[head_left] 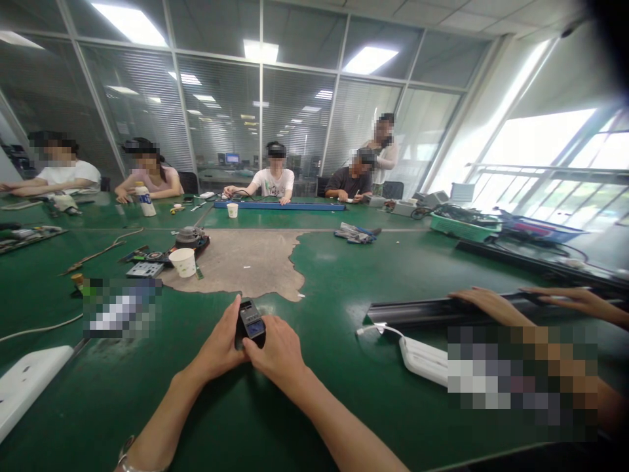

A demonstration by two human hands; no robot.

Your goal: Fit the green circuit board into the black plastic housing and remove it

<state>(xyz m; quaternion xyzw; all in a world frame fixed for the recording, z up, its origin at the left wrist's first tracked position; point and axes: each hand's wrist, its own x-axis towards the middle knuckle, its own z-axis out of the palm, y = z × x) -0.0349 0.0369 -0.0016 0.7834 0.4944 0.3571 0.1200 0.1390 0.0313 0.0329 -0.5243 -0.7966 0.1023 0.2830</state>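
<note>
A small dark grey device [252, 321] with a small bluish screen is held low over the green table [339, 400], near the middle. My left hand [222, 341] grips its left side, thumb and fingers closed on it. My right hand [278, 347] wraps the right side, its thumb at the lower edge of the device. Both hands are close together, the thumbs almost meeting below it. The fingers beneath the device are partly hidden. Just beyond the hands lies a bare brownish patch [250, 262] of the tabletop.
A paper cup [183, 262] stands beside electronic parts [146, 269]. White power strips lie left [29, 380] and right [425, 360]. At right, another person's hands [491, 305] rest on a long black bar [413, 313]. Gloves [356, 233] and a green basket [464, 226] lie farther back; several people are beyond.
</note>
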